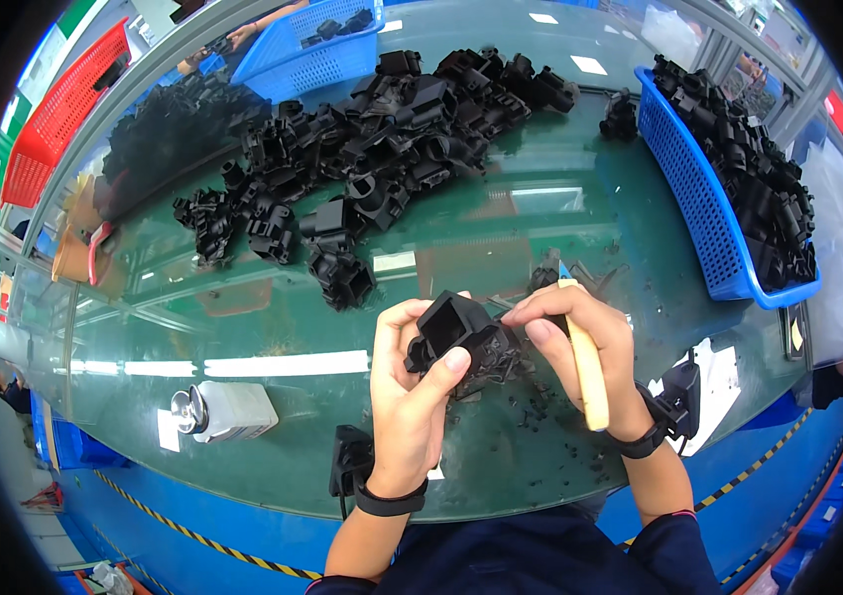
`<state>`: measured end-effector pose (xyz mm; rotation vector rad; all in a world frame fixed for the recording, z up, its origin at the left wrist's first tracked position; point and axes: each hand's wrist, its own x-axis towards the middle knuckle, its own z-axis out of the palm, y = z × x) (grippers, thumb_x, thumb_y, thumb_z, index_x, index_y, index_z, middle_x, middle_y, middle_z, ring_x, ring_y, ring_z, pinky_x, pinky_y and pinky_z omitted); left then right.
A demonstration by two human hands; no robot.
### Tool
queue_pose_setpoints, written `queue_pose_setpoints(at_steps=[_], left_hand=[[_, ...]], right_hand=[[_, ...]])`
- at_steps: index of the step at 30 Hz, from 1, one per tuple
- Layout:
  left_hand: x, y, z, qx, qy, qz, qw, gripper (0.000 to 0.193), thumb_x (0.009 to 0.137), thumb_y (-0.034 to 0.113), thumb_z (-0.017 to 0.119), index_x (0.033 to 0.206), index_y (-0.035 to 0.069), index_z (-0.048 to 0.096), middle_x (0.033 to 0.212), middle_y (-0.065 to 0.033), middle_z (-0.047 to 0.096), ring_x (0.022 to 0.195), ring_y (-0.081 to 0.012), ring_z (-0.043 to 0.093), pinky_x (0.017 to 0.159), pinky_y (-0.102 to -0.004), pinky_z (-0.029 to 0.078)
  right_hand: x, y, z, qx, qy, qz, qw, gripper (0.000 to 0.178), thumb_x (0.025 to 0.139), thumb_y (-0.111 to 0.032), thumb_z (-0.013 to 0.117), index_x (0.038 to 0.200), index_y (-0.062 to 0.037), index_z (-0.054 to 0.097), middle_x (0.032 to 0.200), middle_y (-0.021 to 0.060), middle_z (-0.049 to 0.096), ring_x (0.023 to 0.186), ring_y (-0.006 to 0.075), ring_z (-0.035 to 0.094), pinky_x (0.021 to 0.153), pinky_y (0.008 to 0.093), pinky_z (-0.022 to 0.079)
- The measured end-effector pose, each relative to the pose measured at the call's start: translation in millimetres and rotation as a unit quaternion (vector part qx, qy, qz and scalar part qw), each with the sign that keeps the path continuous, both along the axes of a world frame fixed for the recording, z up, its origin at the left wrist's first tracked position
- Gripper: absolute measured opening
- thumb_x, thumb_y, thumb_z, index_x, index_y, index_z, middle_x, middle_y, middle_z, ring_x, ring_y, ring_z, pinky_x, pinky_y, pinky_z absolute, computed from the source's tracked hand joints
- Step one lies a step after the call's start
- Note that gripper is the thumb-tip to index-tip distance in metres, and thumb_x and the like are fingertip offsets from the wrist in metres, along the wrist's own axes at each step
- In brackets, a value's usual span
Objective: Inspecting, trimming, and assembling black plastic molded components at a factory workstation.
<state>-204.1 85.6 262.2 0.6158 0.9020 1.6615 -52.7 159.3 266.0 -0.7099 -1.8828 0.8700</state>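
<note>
My left hand (pixel 410 382) is closed around a black moulded plastic part (pixel 453 329), with its square hollow end turned up and the thumb pressed on its near side. Close by on the right, my right hand (pixel 585 332) grips a tool with a pale yellow handle (pixel 588 372). The handle slants down past the palm, and a bit of blue shows at the tool's upper end. The right fingertips reach to the right edge of the black part; whether they touch it I cannot tell. Small black scraps (pixel 536 409) lie on the table beneath both hands.
A heap of black plastic parts (pixel 372 149) spreads across the far side of the green table (pixel 293 412). At the right stands a blue basket (pixel 694 188) full of such parts; another blue basket (pixel 307 64) is at the back. A whitish bottle (pixel 238 410) is at the left.
</note>
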Motion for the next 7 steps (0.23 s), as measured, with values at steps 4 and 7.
queue_pose_setpoints(at_steps=[4,7], left_hand=[[2.8,-0.4,-2.1,0.027,0.054,0.033,0.998,0.045,0.077,0.002,0.065,0.112,0.006,0.037,0.122,-0.018,0.047,0.105,-0.0192,0.051,0.091,-0.0316,0.043],[4.2,1.0,-8.9,0.074,0.141,0.065,0.985,0.045,0.076,0.004,0.067,0.11,0.008,0.037,0.126,-0.0207,0.042,0.107,-0.0203,0.05,0.091,-0.0316,0.043]], right_hand=[[-0.2,-0.4,7.4,0.037,0.01,0.035,0.999,0.02,0.07,-0.006,0.071,0.088,-0.0035,0.061,0.082,0.0085,0.064,0.075,0.0233,0.058,0.07,0.0311,0.043],[-4.1,-2.8,7.3,0.088,-0.011,0.004,0.996,0.023,0.068,-0.008,0.073,0.088,-0.0044,0.062,0.083,0.0086,0.065,0.075,0.0245,0.059,0.07,0.0321,0.044]])
